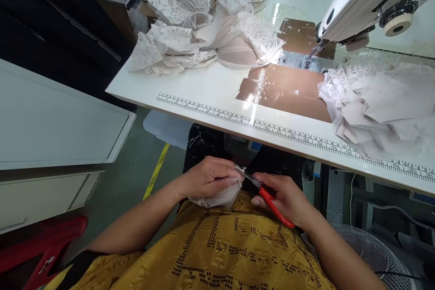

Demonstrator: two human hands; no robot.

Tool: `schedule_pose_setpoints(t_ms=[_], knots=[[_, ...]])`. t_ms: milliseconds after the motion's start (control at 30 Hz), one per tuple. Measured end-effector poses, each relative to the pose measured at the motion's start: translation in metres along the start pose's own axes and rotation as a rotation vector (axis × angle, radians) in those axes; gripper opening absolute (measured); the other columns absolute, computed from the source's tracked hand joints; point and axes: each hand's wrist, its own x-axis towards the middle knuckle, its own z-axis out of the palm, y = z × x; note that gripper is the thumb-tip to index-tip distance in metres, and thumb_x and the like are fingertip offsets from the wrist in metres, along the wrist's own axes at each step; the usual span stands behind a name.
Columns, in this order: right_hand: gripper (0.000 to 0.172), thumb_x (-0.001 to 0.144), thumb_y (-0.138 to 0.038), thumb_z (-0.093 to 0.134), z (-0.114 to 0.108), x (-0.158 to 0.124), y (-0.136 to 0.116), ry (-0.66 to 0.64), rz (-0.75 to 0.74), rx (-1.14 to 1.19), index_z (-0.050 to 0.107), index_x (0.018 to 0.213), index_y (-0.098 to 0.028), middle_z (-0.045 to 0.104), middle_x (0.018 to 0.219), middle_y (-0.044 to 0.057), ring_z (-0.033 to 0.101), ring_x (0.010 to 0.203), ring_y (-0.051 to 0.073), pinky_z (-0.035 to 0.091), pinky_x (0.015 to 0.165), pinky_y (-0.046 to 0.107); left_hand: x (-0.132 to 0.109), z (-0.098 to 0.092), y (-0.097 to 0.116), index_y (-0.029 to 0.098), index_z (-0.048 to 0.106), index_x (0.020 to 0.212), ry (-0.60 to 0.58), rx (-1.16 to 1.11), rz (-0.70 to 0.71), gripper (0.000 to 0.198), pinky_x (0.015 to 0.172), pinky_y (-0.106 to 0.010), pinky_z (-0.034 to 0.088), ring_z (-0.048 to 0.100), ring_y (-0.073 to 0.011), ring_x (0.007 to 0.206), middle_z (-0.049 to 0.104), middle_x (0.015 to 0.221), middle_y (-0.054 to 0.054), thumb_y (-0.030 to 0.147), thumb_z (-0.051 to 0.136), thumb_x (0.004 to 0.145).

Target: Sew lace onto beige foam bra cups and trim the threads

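My left hand [215, 177] pinches a small piece of white lace fabric [220, 198] above my lap. Its fingers are closed on the upper edge, and the rest of the piece hangs below them. In my right hand [288, 192] is a pair of red-handled thread snips [272, 204], with the fingers wrapped around them. The metal blades point left and reach the fabric's edge beside my left fingertips. Whether the blades are parted there is too small to tell.
A sewing machine [353, 4] stands on the white table [204, 86], which has a printed ruler along its front edge. White lace pieces [190, 41] are heaped at the left, and a stack of pale fabric pieces [384, 104] lies at the right. A fan [367, 253] is low right.
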Motion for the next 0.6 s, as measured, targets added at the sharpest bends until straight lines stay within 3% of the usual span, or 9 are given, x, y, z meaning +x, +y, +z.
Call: schedule_pose_setpoints(t_ms=[367, 600], knots=[[0.029, 0.092, -0.046, 0.052, 0.007, -0.003, 0.01, 0.029, 0.006, -0.14, 0.061, 0.089, -0.02, 0.06, 0.069, 0.001, 0.049, 0.058, 0.012, 0.036, 0.057, 0.022, -0.001, 0.0, 0.001, 0.012, 0.069, 0.106, -0.044, 0.024, -0.034, 0.025, 0.07, -0.025, 0.052, 0.067, -0.0164, 0.081, 0.071, 0.09, -0.012, 0.018, 0.048, 0.093], [0.032, 0.088, -0.048, 0.056, 0.013, -0.001, 0.01, 0.097, 0.09, 0.069, 0.064, 0.088, -0.018, 0.059, 0.072, 0.0, 0.049, 0.062, 0.012, 0.038, 0.057, 0.021, 0.004, 0.001, 0.008, 0.013, 0.069, 0.104, -0.081, -0.036, -0.015, 0.023, 0.081, -0.027, 0.054, 0.068, -0.0186, 0.093, 0.072, 0.098, -0.013, 0.017, 0.049, 0.093]])
